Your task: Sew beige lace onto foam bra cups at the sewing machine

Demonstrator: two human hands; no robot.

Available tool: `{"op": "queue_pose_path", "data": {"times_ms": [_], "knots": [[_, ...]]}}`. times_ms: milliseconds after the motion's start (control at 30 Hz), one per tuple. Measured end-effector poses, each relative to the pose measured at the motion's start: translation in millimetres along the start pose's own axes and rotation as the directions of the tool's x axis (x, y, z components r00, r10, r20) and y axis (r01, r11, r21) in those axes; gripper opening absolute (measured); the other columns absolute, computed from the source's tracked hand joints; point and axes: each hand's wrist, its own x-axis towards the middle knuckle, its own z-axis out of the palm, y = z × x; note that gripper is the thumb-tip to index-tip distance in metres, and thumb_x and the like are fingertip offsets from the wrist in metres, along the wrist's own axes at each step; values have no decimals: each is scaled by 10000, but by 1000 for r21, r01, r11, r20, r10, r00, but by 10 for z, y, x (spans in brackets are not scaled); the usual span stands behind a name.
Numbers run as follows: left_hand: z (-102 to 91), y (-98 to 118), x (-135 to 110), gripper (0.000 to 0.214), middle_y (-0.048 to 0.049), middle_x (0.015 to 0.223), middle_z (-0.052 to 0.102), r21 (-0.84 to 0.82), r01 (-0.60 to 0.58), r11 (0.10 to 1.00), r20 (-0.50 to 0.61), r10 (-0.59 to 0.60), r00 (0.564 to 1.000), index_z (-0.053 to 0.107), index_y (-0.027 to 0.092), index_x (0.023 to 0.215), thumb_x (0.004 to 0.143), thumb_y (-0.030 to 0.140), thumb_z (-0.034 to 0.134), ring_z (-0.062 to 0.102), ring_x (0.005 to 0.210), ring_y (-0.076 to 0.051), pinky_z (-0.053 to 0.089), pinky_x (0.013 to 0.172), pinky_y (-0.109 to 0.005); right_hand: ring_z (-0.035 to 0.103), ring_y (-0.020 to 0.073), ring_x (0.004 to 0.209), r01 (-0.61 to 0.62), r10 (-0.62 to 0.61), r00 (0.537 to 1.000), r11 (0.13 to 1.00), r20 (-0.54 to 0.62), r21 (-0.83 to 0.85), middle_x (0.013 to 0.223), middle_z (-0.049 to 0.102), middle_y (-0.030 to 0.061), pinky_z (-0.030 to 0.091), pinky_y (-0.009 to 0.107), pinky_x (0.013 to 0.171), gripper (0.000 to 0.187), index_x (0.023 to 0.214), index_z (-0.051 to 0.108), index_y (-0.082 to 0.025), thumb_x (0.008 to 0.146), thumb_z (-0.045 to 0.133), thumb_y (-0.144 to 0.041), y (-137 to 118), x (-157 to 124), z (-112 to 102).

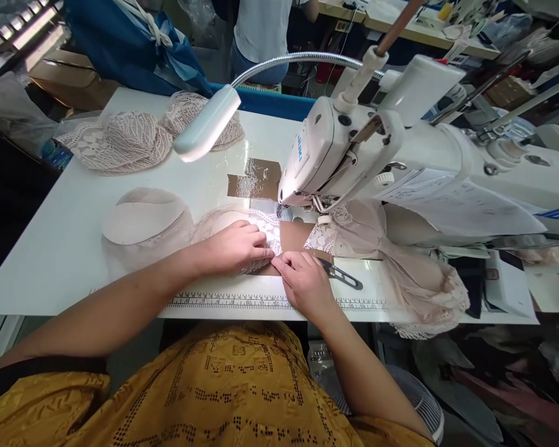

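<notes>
A beige lace bra cup (214, 222) lies on the white table in front of the sewing machine's needle area. My left hand (242, 247) rests flat over it, its fingers pointing toward the needle. Close beside it, my right hand (302, 279) pinches the near edge of the lace between thumb and forefinger. The two hands almost touch at that edge. Just right of my right hand lies a pair of dark thread snips (345, 275), partly covered by the hand. The sewing machine (326, 143) stands over the work, its needle hard to make out.
A lit gooseneck lamp (209, 124) hangs over the table. Beige lace cups (130, 143) lie at the back left, and a smooth cup (144, 217) nearer. More lace fabric (419, 279) drapes to the right. A printed ruler (214, 301) runs along the front edge. Another person (261, 37) is behind.
</notes>
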Motion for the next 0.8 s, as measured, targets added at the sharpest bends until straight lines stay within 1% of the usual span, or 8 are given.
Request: {"op": "queue_pose_path", "data": {"times_ms": [200,400,533,600,700,733,800], "knots": [[8,51,30,322,-77,909,632,74,15,997,18,-17,1000,649,244,1247,992,275,454,504,824,-205,361,785,-362,479,195,822,-3,4,1000,999,-16,42,936,650,44,329,315,720,314,1126,661,-216,897,480,-100,17,-20,16],[38,78,42,315,-72,868,619,85,34,996,-16,-33,999,660,219,1233,979,242,474,494,812,-204,358,780,-361,496,187,815,2,2,999,996,-44,84,921,651,44,353,306,721,319,1121,670,-213,897,477,-93,42,-28,27],[38,84,40,315,-74,877,625,88,29,996,-35,-26,999,660,220,1237,970,215,492,501,810,-197,370,764,-351,502,190,817,10,5,992,993,-126,121,922,646,66,395,307,736,311,1149,664,-163,934,446,-110,105,-12,45],[42,80,39,330,-90,961,643,89,23,996,-50,-18,999,655,222,1247,960,195,495,524,867,-213,387,786,-360,494,194,797,-8,20,989,996,-149,84,897,636,71,401,308,721,328,1173,659,-143,941,430,-106,128,12,61],[58,67,38,347,-125,1203,621,78,-18,997,-91,25,996,655,206,1240,937,163,490,546,1010,-249,417,843,-383,477,200,770,-16,15,992,1000,-123,-8,849,614,69,386,309,691,353,1163,673,-138,921,424,-76,138,55,77],[62,62,38,349,-129,1257,604,73,-30,997,-100,37,994,652,194,1238,935,160,482,550,1027,-251,428,846,-383,473,201,768,-14,11,994,1000,-112,-26,844,609,69,383,309,689,355,1153,678,-136,910,429,-68,136,67,77],[63,58,40,357,-131,1276,605,71,-25,997,-107,32,994,635,172,1249,934,162,465,570,987,-241,452,808,-372,470,202,772,-14,10,996,999,-94,-40,856,607,70,378,308,695,353,1141,681,-134,893,442,-57,130,80,73]]}}
